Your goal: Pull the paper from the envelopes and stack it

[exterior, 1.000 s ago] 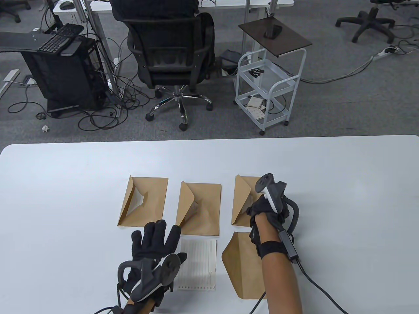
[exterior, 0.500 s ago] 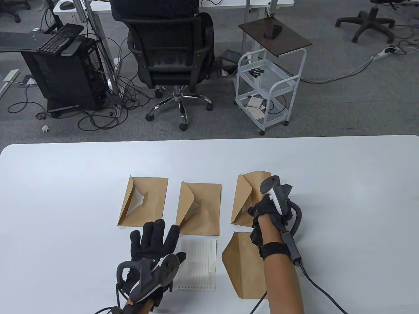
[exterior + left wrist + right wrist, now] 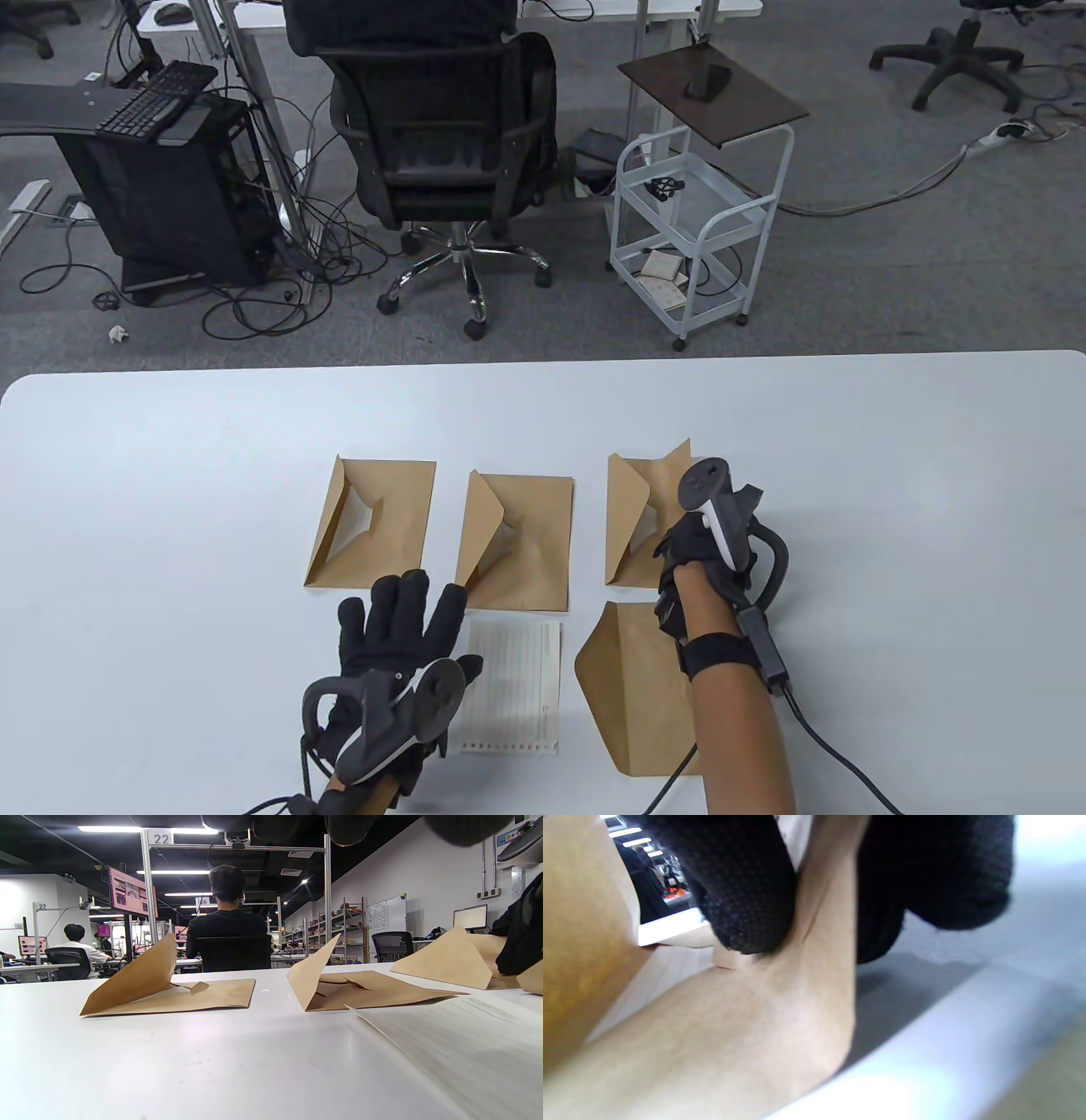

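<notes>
Three brown envelopes lie in a row with flaps open: the left envelope (image 3: 373, 522), the middle envelope (image 3: 517, 543) and the right envelope (image 3: 632, 518). A fourth envelope (image 3: 636, 688) lies nearer me. A white printed sheet (image 3: 513, 688) lies beside it. My right hand (image 3: 689, 543) grips the right envelope and bends its far right corner up off the table. In the right wrist view my fingers (image 3: 746, 891) pinch the brown paper (image 3: 780, 1018), with a white sheet edge (image 3: 670, 929) showing behind. My left hand (image 3: 399, 620) lies flat with fingers spread, at the sheet's left edge.
The white table (image 3: 170, 509) reaches to a far edge, with an office chair (image 3: 441, 144) and a white cart (image 3: 696, 229) beyond it. The left wrist view shows the left envelope (image 3: 169, 993), the middle envelope (image 3: 365, 988) and the sheet (image 3: 458, 1043).
My right hand has shifted a little to the right and closer to me, and the right envelope's far right corner has risen off the table. My left hand has not moved.
</notes>
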Available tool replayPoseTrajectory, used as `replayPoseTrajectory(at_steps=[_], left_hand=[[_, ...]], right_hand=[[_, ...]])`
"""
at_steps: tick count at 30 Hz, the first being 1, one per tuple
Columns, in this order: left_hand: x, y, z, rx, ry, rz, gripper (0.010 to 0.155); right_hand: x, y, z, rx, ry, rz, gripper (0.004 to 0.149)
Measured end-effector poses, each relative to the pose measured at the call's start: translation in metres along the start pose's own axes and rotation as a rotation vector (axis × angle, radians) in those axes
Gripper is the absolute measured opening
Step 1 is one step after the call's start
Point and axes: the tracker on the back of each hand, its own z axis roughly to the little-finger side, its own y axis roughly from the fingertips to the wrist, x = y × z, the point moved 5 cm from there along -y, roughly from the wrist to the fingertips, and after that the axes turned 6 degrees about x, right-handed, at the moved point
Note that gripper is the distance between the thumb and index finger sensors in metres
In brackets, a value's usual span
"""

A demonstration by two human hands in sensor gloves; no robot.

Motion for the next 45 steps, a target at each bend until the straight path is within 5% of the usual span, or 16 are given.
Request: replayPoseTrajectory(at_steps=[14, 21, 28, 34, 39, 45], left_hand=[[0.001, -0.002, -0.004, 0.022, 0.011, 0.005, 0.074], [-0.027, -0.002, -0.004, 0.026, 0.080, -0.076, 0.075], [-0.057, -0.006, -0.048, 0.153, 0.063, -0.115, 0.077], [-0.073, -0.004, -0.097, 0.278, 0.012, -0.194, 0.078], [-0.066, 0.000, -0.119, 0.347, -0.053, -0.248, 0.066], [-0.044, 0.001, -0.099, 0.254, -0.133, -0.218, 0.059]], right_hand=[[0.042, 0.021, 0.003, 0.146, -0.326, -0.003, 0.039], [0.060, 0.049, 0.004, 0.315, -0.495, -0.073, 0.041], [0.064, 0.097, 0.013, 0.486, -0.668, -0.215, 0.043], [0.074, 0.142, 0.014, 0.649, -0.579, -0.143, 0.055], [0.071, 0.171, 0.013, 0.746, -0.544, -0.163, 0.050], [0.063, 0.183, 0.022, 0.800, -0.605, -0.170, 0.047]])
